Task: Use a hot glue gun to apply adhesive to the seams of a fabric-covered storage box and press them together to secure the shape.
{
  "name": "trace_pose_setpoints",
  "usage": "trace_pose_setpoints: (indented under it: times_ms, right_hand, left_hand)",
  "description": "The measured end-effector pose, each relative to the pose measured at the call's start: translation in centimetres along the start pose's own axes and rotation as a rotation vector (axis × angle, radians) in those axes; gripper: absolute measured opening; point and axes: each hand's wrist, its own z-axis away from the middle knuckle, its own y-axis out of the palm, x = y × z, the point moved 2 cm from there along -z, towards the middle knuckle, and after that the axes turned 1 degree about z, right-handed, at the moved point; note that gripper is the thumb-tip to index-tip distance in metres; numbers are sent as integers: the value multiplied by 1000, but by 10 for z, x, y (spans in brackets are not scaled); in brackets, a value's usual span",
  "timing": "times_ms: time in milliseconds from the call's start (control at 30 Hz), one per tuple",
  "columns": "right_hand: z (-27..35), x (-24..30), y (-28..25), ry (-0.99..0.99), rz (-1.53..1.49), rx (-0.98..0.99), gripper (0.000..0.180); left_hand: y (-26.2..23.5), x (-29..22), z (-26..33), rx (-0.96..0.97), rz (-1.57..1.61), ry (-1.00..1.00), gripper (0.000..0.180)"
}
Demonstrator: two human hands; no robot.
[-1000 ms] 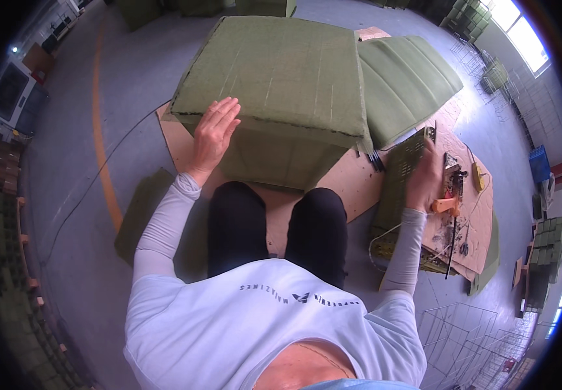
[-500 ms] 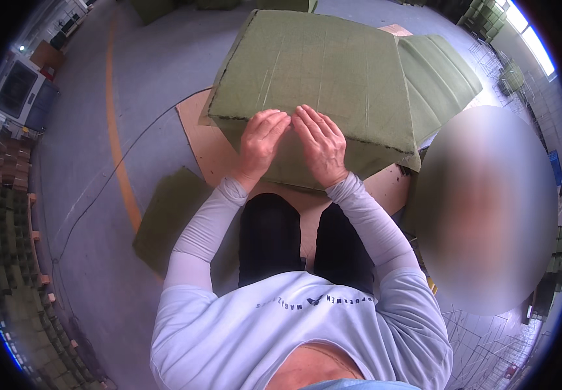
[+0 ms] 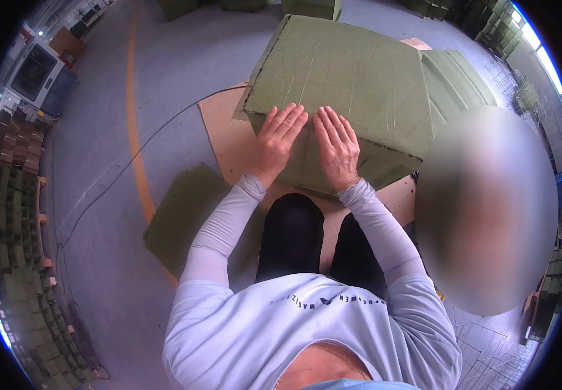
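Note:
A large green block-shaped piece [image 3: 352, 71], fabric-like on its surface, stands in front of my knees. Dark seams run along its edges, and creases cross its top. My left hand [image 3: 281, 138] lies on its near top edge, left of the middle, fingers stretched out. Beside it, a small gap away, my right hand [image 3: 338, 146] rests on the same edge with its fingers straight. Neither hand holds anything. The thumbs are partly hidden, and what the block is made of inside does not show.
Cardboard [image 3: 226, 130] lies under the block. A flat green piece [image 3: 187, 211] is on the floor to the left, near a dark cable [image 3: 122, 170] and an orange line [image 3: 131, 110]. Another green piece [image 3: 456, 81] is behind right. A blurred person [image 3: 485, 214] is close at right.
My hands have moved apart along the block's near edge, and the fingers now lie flatter and straighter. The whole view has shifted, so the block appears farther right.

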Motion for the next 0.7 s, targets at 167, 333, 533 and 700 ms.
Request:
trace_pose_setpoints:
  times_ms: [167,333,533,700]
  right_hand:
    - [-4,-3,-25,48,-36,115,43]
    - [14,-31,-34,45,34,212,48]
    - [20,-29,-31,45,136,117,47]
    - [13,-41,-56,121,-74,189,53]
  left_hand:
    - [-16,9,-5,89,129,22,35]
    - [-36,55,-2,69,-80,-48,38]
    - [-16,53,1,-20,-85,-86,39]
    - [-37,62,0,90,-114,-56,41]
